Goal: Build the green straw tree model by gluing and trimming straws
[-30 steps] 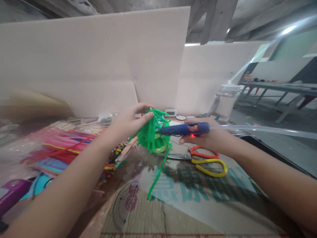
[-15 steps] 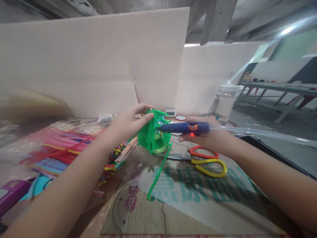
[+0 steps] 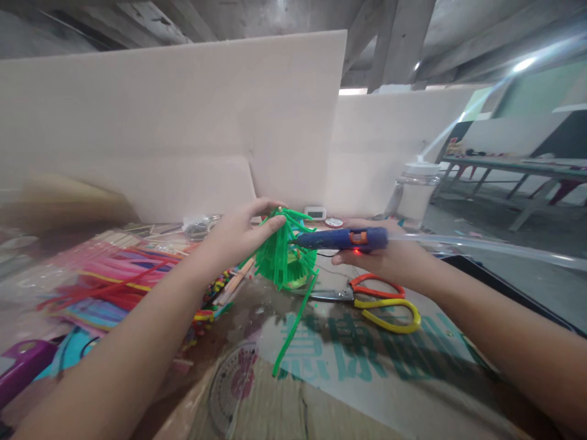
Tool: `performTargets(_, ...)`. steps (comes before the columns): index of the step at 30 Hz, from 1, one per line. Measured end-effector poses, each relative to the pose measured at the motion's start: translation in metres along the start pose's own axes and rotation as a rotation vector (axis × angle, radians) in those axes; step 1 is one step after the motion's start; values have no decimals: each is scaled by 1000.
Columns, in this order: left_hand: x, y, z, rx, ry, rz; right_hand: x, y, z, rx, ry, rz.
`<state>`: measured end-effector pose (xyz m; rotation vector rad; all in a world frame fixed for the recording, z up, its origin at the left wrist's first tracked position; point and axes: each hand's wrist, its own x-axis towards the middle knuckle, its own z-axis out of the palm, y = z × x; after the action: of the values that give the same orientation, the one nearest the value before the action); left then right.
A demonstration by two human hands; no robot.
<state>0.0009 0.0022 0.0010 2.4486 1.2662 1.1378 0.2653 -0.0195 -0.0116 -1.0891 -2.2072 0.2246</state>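
Clock centred on the green fringed piece [image 3: 277, 266], 12 = straight ahead of the person. Left hand [image 3: 241, 235] comes in at 9 to 10: fingers nearly closed, pinching the top of the piece, thumb on the near side, forefinger reaching over behind. Bulk of the piece hangs below those fingers, strands splayed, a pleated green skirt round the lower part. Whether its base touches the desk [image 3: 177, 400]: can't tell.

Right hand [image 3: 376, 256] at 3: fingers curled round a blue glue gun [image 3: 330, 238], mostly hidden behind it, one fingertip showing under the body. Red light lit on the underside. Nozzle points to 9, tip at the right flank of the piece, lower than the left thumb; contact unclear. Piece sits between both hands, clear of the right fingers. Clear glue stick [image 3: 458, 241] runs out the back toward 3.

Scissors [image 3: 348, 295] at 4, handles away from the piece. Green strand [image 3: 296, 330] at 6; can't tell if attached. Protractor [image 3: 224, 388] at 7, coloured strips [image 3: 114, 278] at 9, bottle [image 3: 415, 195] at 2.
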Motion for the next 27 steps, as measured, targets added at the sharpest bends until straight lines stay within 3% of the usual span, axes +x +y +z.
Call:
performTargets(8, -2, 0, -1, -2, -6, 8, 2, -5, -7, 244, -98, 15)
performTargets(13, -1, -1, 0, 11, -6, 4, 1, -12, -12, 112, -60, 127)
performTargets(27, -2, 7, -1, 1, -30, 10, 2, -10, -10, 34, 28, 103)
